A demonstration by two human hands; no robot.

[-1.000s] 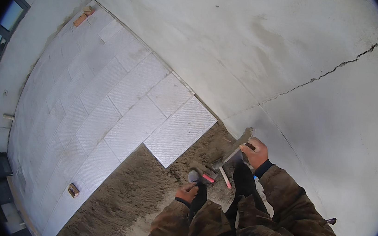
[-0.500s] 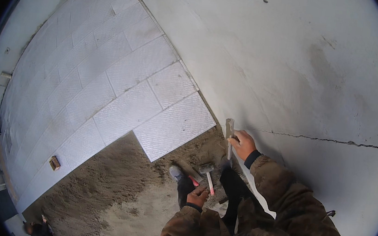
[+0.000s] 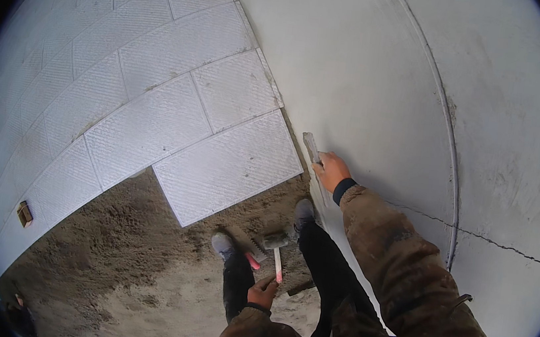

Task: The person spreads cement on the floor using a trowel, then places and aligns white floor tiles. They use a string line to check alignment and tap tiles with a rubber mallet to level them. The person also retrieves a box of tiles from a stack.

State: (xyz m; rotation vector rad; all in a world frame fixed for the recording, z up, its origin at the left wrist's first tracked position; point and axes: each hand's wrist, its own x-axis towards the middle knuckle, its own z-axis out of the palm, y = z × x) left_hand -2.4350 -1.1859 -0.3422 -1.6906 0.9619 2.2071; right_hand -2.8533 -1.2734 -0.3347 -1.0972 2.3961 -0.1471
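Observation:
My right hand [image 3: 329,172] grips a flat grey metal trowel [image 3: 310,144], held upright at the pale wall [image 3: 383,108] beside the corner of the laid white ribbed tiles [image 3: 227,167]. Down by my legs, my left hand [image 3: 262,291] has curled fingers; whatever they may hold is too small to make out. Between my shoes lie a mallet [image 3: 277,252] with a white and pink handle and a notched trowel [image 3: 253,260] with a red-pink handle. A dark bar [image 3: 302,286] rests near my right leg. Grey mortar [image 3: 102,236] covers the floor beside the tiles.
A small brown block [image 3: 25,214] sits on the tiles at left. At the lower left rim, part of another person [image 3: 23,317] in dark clothing shows. The wall carries a long crack [image 3: 495,241] and a curved raised line [image 3: 450,136] running down it.
My view has swung, shifting the tiles up and left. The trowel in my right hand has moved toward the tile corner along the wall. My left hand has shifted slightly down in view.

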